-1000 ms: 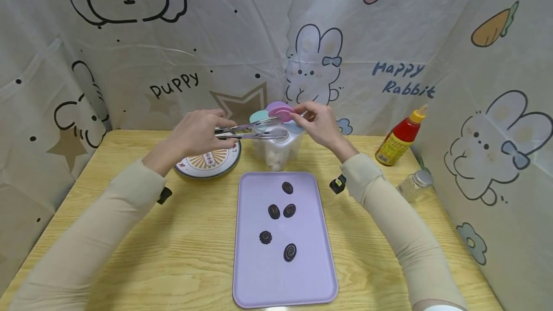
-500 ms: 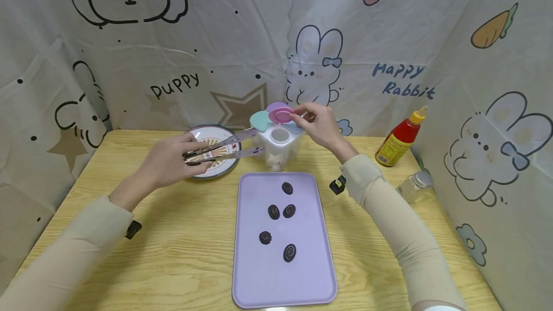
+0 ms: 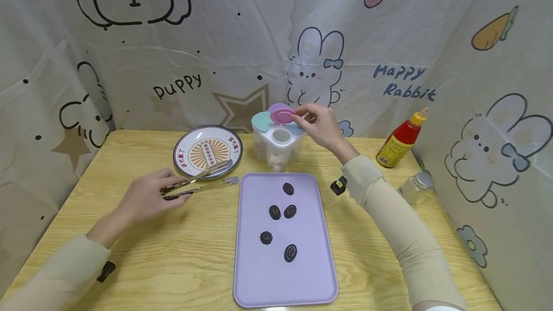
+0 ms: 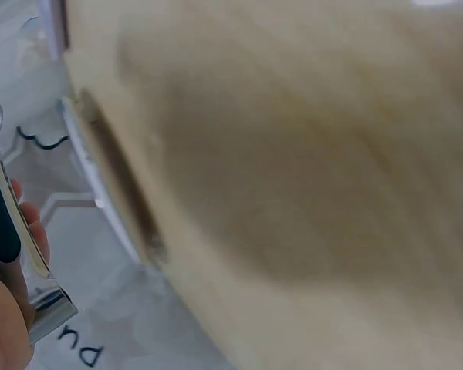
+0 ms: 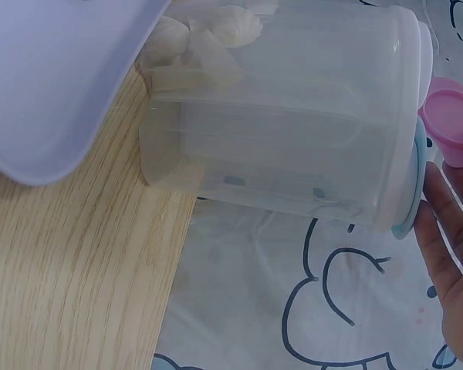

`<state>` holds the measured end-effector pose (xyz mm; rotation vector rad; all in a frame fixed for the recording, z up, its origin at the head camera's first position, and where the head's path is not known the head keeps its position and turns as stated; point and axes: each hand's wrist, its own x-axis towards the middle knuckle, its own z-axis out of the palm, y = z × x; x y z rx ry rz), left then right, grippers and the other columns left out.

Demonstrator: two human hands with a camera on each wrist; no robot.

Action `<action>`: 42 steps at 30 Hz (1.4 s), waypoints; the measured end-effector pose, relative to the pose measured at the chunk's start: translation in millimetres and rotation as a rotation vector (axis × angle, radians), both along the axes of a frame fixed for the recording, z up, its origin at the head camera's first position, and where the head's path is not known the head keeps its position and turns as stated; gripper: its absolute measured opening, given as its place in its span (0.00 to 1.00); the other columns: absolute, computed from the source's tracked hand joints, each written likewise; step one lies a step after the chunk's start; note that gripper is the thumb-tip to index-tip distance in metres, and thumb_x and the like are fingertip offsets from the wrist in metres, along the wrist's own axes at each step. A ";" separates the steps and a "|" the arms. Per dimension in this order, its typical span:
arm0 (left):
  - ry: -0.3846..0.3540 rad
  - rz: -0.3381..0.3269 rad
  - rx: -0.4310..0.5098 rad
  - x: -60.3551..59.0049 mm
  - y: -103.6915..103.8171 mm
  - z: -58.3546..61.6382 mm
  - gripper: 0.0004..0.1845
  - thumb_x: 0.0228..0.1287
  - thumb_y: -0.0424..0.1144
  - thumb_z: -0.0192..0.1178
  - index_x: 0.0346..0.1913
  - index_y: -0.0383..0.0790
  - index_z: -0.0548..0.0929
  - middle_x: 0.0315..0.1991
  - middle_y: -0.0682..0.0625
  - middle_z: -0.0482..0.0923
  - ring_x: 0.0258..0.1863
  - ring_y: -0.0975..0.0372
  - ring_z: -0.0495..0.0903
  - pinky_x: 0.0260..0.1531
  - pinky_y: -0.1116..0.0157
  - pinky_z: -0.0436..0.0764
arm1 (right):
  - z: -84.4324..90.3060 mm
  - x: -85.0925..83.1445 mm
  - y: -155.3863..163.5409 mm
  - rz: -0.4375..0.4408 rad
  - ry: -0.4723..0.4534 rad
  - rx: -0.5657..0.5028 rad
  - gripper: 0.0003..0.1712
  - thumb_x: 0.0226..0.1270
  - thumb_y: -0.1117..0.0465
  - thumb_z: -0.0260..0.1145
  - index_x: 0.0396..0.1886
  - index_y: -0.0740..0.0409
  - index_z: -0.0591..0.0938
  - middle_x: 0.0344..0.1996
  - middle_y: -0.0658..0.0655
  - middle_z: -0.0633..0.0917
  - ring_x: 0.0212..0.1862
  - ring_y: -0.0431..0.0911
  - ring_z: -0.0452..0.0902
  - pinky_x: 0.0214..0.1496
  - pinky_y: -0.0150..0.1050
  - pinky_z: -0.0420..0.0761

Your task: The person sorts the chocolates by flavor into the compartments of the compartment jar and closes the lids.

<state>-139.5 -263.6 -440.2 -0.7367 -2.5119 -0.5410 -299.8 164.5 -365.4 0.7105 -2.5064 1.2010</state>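
My left hand holds metal tongs with dark grips, their arms spread and nothing between the tips. They reach over the plate's front edge toward the purple tray. The left wrist view catches only part of the tongs and some fingers. At the back, my right hand pinches the raised pink lid of a clear, multi-lidded container, leaving its round opening uncovered. Pale, shell-like pieces lie inside, seen in the right wrist view. Several dark, chocolate-like pieces lie on the tray.
A patterned round plate lies back left, beside the container. To the right stand a red sauce bottle with a yellow cap and a small glass jar. Printed cloth encloses the wooden table at the back and sides.
My left hand has drawn the tongs from above the container opening back to the left and toward me, uncovering the plate. My right hand stays at the pink lid.
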 end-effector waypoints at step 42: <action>-0.238 0.066 -0.126 -9.8 -7.1 -8.9 0.18 0.61 0.55 0.75 0.48 0.49 0.92 0.37 0.56 0.87 0.31 0.68 0.82 0.28 0.68 0.76 | 0.9 2.4 0.0 0.009 0.020 0.012 0.11 0.72 0.58 0.73 0.47 0.61 0.89 0.43 0.60 0.92 0.38 0.50 0.87 0.40 0.31 0.84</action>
